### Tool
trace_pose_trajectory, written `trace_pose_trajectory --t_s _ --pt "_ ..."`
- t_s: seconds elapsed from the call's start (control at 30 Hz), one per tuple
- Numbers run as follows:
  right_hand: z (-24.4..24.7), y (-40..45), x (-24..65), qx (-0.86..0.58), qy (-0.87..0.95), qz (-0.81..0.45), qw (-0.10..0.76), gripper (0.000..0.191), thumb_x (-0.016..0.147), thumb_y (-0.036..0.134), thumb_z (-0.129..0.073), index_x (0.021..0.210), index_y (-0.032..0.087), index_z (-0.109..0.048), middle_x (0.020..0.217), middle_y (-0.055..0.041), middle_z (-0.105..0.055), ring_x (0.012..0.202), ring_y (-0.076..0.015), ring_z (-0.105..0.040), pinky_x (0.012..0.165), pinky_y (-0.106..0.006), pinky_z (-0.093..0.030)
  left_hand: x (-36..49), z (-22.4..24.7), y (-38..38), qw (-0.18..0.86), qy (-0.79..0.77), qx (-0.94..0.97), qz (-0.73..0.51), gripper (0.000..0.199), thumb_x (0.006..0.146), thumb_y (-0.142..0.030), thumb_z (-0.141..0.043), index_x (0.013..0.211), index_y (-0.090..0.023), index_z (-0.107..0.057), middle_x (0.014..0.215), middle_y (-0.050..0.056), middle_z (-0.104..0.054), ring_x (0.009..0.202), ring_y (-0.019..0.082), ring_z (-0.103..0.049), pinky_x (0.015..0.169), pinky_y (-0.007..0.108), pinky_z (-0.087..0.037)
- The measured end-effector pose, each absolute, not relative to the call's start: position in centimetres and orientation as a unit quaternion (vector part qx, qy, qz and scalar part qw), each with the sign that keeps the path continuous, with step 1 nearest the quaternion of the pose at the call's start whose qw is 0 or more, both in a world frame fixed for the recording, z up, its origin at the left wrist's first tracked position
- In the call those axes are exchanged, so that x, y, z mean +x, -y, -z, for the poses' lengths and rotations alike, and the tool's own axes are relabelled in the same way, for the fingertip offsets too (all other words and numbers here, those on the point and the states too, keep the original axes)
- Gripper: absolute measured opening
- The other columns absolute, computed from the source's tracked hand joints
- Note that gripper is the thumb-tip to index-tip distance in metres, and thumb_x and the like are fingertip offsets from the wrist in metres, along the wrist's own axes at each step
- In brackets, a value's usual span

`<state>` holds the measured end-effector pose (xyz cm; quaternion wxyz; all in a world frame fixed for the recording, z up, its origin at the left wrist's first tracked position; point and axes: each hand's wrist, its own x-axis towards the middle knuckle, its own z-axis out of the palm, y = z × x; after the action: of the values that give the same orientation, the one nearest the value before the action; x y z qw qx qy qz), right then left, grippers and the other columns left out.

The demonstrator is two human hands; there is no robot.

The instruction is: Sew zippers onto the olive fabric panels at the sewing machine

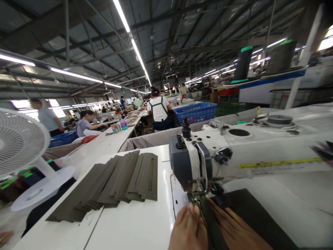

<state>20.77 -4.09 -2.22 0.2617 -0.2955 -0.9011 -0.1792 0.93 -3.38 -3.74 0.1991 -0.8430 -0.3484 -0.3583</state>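
At the sewing machine, both hands are close under the needle area. My left hand has its fingers bent and pressed together on a zipper with brass-coloured teeth. A dark olive strip runs beside the zipper, between the hands. My right hand lies flat along the strip's right side with fingers stretched forward. A dark olive panel extends to the right, under the machine arm. The needle tip and some fingertips are hidden. Left of the machine, a fanned stack of olive pieces, some slotted, lies on the white table.
A white fan stands at the left. Scissors, blurred, show at the right edge by the machine arm. Thread cones stand at upper right. Beyond are a blue crate and a seated co-worker facing away.
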Motion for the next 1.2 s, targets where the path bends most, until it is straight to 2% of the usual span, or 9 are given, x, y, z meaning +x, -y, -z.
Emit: trace_pose_trajectory --t_s 0.3,0.5,0.77,0.93,1.1,1.2 --pt "2.3 3.7 20.8 -0.288 0.907 0.21 0.226 0.053 0.084 0.011 -0.036 0.137 0.017 -0.037 0.123 -0.0054 -0.058 0.105 -0.0187 -0.058 0.09 -0.031 -0.048 1.3 2.3 3.3 0.209 0.332 -0.833 0.39 0.026 0.089 -0.006 -0.038 0.084 -0.017 -0.06 0.09 0.006 -0.069 0.083 0.018 -0.067 0.076 0.032 -0.054" --pt "1.6 4.1 20.5 -0.298 0.907 0.183 0.235 0.059 0.082 0.011 -0.038 0.14 0.017 -0.03 0.13 -0.007 -0.051 0.11 -0.0202 -0.055 0.093 -0.034 -0.046 1.4 1.7 3.8 0.15 0.384 -0.842 0.349 0.026 0.089 -0.008 -0.037 0.08 -0.016 -0.06 0.096 0.01 -0.067 0.08 0.018 -0.066 0.073 0.033 -0.054" --pt "0.6 4.4 20.0 -0.287 0.911 0.175 0.238 0.064 0.079 0.018 -0.043 0.141 0.011 -0.027 0.129 -0.0135 -0.051 0.109 -0.0244 -0.056 0.09 -0.039 -0.047 1.7 0.3 3.7 0.203 0.338 -0.856 0.336 0.022 0.09 -0.009 -0.041 0.078 -0.015 -0.059 0.084 0.007 -0.065 0.083 0.018 -0.064 0.079 0.034 -0.053" --pt "0.0 3.8 19.7 -0.289 0.907 0.194 0.236 0.062 0.081 0.023 -0.045 0.14 0.009 -0.03 0.122 -0.0162 -0.056 0.104 -0.0261 -0.059 0.085 -0.04 -0.05 1.8 0.0 3.2 0.146 0.381 -0.86 0.308 0.02 0.088 -0.01 -0.044 0.074 -0.015 -0.058 0.076 0.005 -0.06 0.072 0.018 -0.06 0.064 0.027 -0.054" --pt "-2.9 4.9 19.9 -0.304 0.91 0.156 0.235 0.053 0.084 0.018 -0.043 0.136 0.014 -0.039 0.119 -0.0117 -0.059 0.108 -0.0224 -0.057 0.09 -0.035 -0.047 1.6 -0.5 3.0 0.133 0.401 -0.858 0.29 0.022 0.086 -0.008 -0.042 0.077 -0.016 -0.059 0.078 0.005 -0.059 0.07 0.017 -0.058 0.061 0.026 -0.053" --pt "-3.4 7.0 20.4 -0.247 0.929 0.14 0.236 0.044 0.086 0.019 -0.046 0.13 0.018 -0.047 0.111 -0.0067 -0.065 0.097 -0.0178 -0.063 0.086 -0.026 -0.049 1.5 -0.8 3.0 0.117 0.416 -0.859 0.276 0.019 0.085 -0.009 -0.045 0.077 -0.017 -0.06 0.079 0.005 -0.06 0.071 0.017 -0.058 0.062 0.025 -0.052"
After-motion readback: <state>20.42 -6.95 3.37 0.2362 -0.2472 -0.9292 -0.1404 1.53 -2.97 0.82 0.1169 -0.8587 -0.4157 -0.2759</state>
